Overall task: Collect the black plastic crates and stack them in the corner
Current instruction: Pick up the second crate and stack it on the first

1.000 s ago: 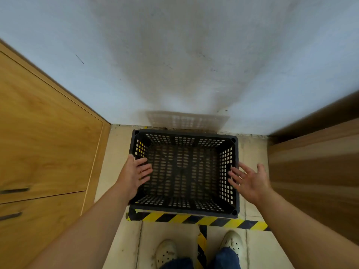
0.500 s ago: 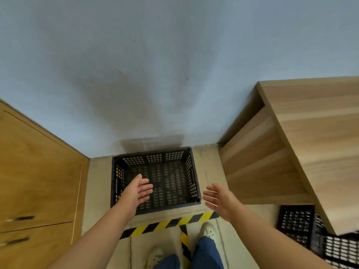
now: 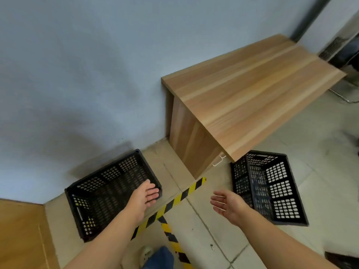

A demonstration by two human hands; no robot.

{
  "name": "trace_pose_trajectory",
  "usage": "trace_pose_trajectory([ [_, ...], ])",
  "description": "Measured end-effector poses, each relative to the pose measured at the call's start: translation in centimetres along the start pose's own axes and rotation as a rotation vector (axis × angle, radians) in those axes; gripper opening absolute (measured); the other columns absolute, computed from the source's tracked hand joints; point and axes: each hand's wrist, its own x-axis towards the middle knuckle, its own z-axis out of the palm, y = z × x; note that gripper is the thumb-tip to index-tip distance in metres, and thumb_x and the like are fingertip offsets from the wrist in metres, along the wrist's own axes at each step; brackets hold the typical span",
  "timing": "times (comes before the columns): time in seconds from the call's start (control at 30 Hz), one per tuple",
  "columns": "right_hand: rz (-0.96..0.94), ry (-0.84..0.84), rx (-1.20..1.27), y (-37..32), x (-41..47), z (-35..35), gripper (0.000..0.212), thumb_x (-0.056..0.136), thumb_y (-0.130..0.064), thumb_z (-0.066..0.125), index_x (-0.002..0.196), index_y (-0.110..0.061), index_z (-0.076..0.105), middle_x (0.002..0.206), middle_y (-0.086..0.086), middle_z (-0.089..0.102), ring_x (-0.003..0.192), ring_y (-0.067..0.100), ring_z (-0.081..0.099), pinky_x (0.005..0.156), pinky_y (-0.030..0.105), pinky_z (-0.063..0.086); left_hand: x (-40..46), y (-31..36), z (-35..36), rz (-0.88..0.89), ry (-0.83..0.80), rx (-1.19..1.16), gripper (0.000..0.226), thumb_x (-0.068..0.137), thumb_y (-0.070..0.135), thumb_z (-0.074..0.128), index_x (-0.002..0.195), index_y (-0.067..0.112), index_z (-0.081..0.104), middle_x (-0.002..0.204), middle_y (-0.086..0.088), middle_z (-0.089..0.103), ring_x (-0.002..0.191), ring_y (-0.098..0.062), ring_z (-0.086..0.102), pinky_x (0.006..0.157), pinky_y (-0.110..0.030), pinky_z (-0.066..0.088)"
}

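Looking down from the head cam, one black crate [image 3: 108, 193] sits on the floor against the wall, between a wooden cabinet [image 3: 21, 235] and a wooden desk [image 3: 250, 90], and the left hand [image 3: 144, 196] hovers over its near corner, fingers spread, gripping nothing. The right hand [image 3: 228, 205] is open too, palm up and empty, just beside a second crate [image 3: 272, 187] part-tucked under the desk edge, with yellow-black tape [image 3: 174, 202] on the tiles between them.
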Motion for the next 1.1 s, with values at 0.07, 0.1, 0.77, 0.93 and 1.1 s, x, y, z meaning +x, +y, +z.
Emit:
trace_pose_trajectory([
  [0.07, -0.009, 0.027, 0.055, 0.1, -0.7, -4.0, 0.013, 0.093, -0.014, 0.049, 0.092, -0.005, 0.059, 0.087, 0.011, 0.061, 0.078, 0.022, 0.058, 0.068, 0.031, 0.047, -1.2, -0.8, 3.5, -0.026, -0.035, 0.012, 0.045, 0.100, 0.033, 0.038, 0.125, 0.000, 0.053, 0.114, -0.014, 0.063, 0.102, -0.024, 0.059, 0.096, -0.040, 0.044],
  [0.1, -0.015, 0.039, 0.082, 0.2, -1.0, -6.2, 0.014, 0.093, -0.014, 0.049, 0.094, -0.005, 0.060, 0.088, 0.011, 0.061, 0.079, 0.022, 0.058, 0.068, 0.032, 0.047, -1.9, -1.3, 5.5, -0.029, -0.050, 0.021, 0.044, 0.100, 0.033, 0.038, 0.125, 0.000, 0.053, 0.115, -0.014, 0.062, 0.100, -0.023, 0.059, 0.096, -0.040, 0.043],
  [0.77, -0.184, 0.215, 0.415, 0.3, -6.1, -50.8, 0.015, 0.093, -0.013, 0.047, 0.087, -0.007, 0.059, 0.087, 0.011, 0.061, 0.077, 0.021, 0.058, 0.065, 0.030, 0.046, -12.4, -16.0, 41.7, 0.010, -0.274, 0.152, 0.040, 0.099, 0.041, 0.034, 0.107, 0.009, 0.057, 0.104, -0.008, 0.065, 0.097, -0.022, 0.060, 0.076, -0.032, 0.047],
  [0.93, -0.153, 0.235, 0.425, -1.3, -3.9, -54.8, 0.015, 0.094, -0.014, 0.046, 0.088, -0.007, 0.058, 0.088, 0.011, 0.061, 0.079, 0.021, 0.059, 0.066, 0.030, 0.046, -10.9, -16.8, 45.2, -0.011, -0.228, 0.141, 0.040, 0.099, 0.039, 0.035, 0.111, 0.007, 0.055, 0.103, -0.008, 0.064, 0.103, -0.024, 0.058, 0.089, -0.037, 0.045],
  [1.1, -0.131, 0.259, 0.420, -4.9, -1.3, -57.5, 0.015, 0.095, -0.014, 0.046, 0.085, -0.008, 0.056, 0.088, 0.011, 0.060, 0.078, 0.021, 0.058, 0.066, 0.030, 0.046, -7.8, -16.5, 49.5, -0.058, -0.187, 0.059, 0.043, 0.100, 0.039, 0.034, 0.118, 0.005, 0.054, 0.104, -0.009, 0.063, 0.104, -0.024, 0.057, 0.089, -0.037, 0.043],
])
